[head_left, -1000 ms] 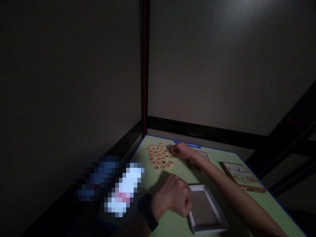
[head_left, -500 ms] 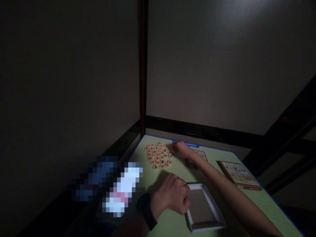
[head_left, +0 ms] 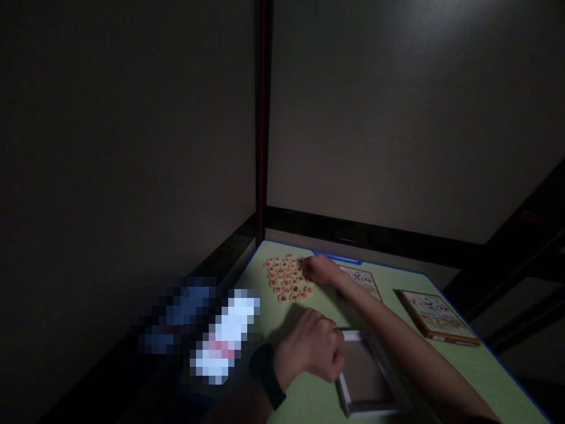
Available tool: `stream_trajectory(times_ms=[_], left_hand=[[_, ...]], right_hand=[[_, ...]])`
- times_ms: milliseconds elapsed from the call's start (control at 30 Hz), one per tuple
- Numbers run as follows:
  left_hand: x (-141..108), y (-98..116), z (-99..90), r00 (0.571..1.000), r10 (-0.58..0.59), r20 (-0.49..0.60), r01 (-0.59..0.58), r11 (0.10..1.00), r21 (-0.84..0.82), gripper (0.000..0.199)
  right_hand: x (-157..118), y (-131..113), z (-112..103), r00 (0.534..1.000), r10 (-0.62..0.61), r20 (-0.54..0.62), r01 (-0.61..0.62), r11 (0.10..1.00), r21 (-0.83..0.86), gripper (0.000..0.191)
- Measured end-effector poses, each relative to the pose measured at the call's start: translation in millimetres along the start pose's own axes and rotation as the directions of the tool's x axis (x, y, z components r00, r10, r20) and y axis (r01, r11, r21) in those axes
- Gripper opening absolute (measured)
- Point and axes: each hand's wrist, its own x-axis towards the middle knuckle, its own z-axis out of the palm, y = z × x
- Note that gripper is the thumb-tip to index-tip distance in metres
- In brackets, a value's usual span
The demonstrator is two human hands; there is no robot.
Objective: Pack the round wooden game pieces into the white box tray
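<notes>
Several round wooden pieces (head_left: 286, 280) with red and black characters lie in a cluster at the table's far left. My right hand (head_left: 321, 269) reaches across to the cluster's right edge, its fingers closed at the pieces there; what they pinch, if anything, is hidden. Nearer to me, my left hand (head_left: 318, 346), with a dark watch on the wrist, is curled into a fist beside an open white-rimmed tray (head_left: 348, 386). Whatever that fist may hold does not show.
A printed box (head_left: 436, 315) lies at the table's right, and another printed box (head_left: 364, 278) is partly behind my right forearm. A blue handle (head_left: 338, 258) is at the far edge of the green table (head_left: 498, 377). Dark walls stand behind; a blurred bright patch is at the left.
My right hand has moved slightly left relative to the pieces and now overlaps their right edge. My left hand keeps its fist beside the tray. The whole view has shifted a little.
</notes>
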Motion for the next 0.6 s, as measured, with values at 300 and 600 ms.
stream_trajectory(times_ms=[300, 600], left_hand=[[0.1, 0.1, -1.3, 1.0, -0.009, 0.015, 0.009, 1.0, 0.003, 0.025], [0.3, -0.7, -0.3, 1.0, -0.005, -0.004, 0.005, 1.0, 0.002, 0.025]], right_hand=[[0.1, -3.7, -1.3, 1.0, -0.002, 0.024, 0.002, 1.0, -0.002, 0.019], [-2.8, 4.4, -4.2, 1.0, -0.011, 0.003, 0.011, 0.999, 0.035, 0.029]])
